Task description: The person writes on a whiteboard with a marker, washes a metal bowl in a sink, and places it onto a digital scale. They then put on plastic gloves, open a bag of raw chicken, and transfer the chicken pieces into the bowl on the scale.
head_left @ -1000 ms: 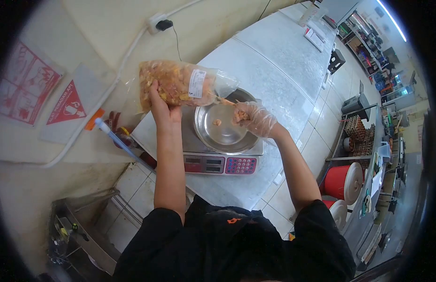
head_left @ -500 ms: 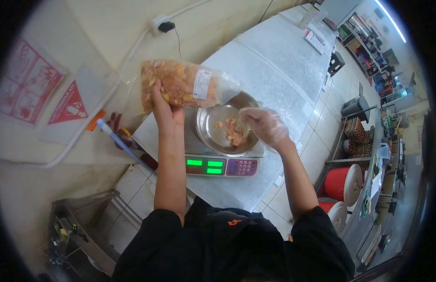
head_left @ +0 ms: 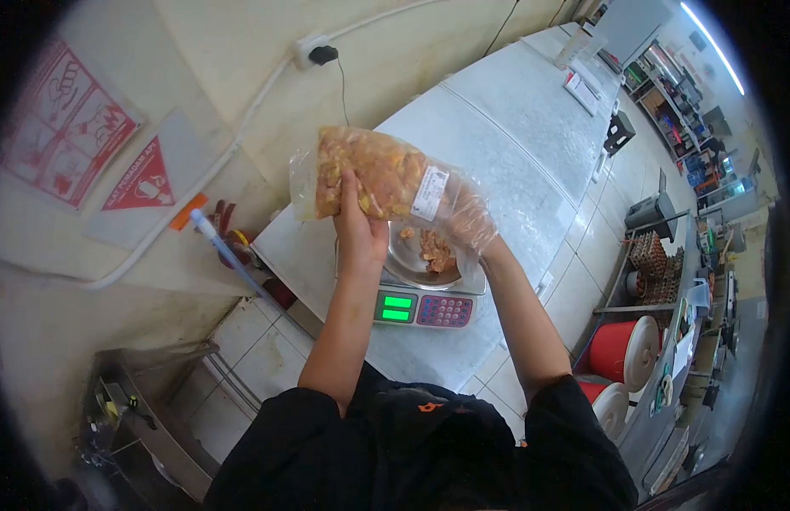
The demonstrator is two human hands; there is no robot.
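My left hand is wrapped round the underside of a clear plastic bag full of raw, yellowish-pink meat pieces, with a white label on it. My right hand, in a thin clear glove, is inside or behind the bag's open end; its fingers show only blurred through the plastic, and what they hold is hidden. Below the bag, a round steel bowl stands on a digital scale with lit green displays. Some meat pieces lie in the bowl, which the bag partly covers.
A long pale metal table runs to the back right. On the wall are a socket with a black plug and red-and-white signs. Red containers with lids and egg trays stand at right.
Meat dropped from my right hand into the bowl, and the scale's displays lit up. The bag and my left hand moved right over the bowl, while my right hand moved to the bag's mouth.
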